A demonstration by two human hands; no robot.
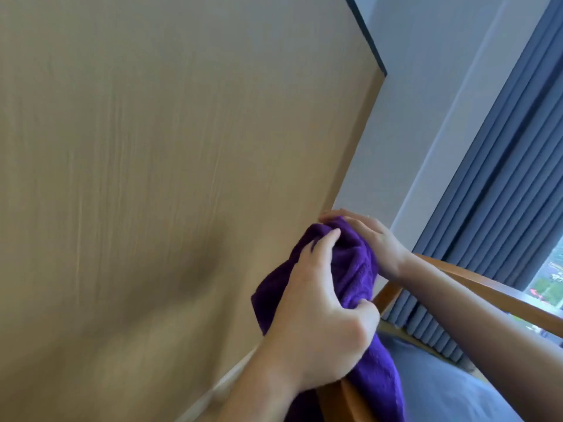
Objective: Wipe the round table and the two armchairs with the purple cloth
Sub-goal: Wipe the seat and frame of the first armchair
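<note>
Head view. Purple cloth (353,269) bunched at about 5 o'clock of frame, draped over the wooden frame of an armchair (484,287); its tail hangs down toward 6 o'clock. Left hand (320,312) has fingers and thumb curled round the lower bunch, gripping it. Right hand (368,236), at 4 o'clock, lies over the upper part of the cloth with fingers fairly straight, pressing it against the rail; fingertips reach just beside the tan wall panel (152,178). Blue seat cushion (441,388) below the cloth at 5 o'clock. Grey curtain (502,178) at 3 o'clock.

Step in hand, judged: wiping the chair's wooden top rail. To do well: wrap the cloth round the rail, keep pressure even, slide along the full length, and refold the bunch so a clean face meets the wood.

Containers: none visible. Round table and second chair out of view.
</note>
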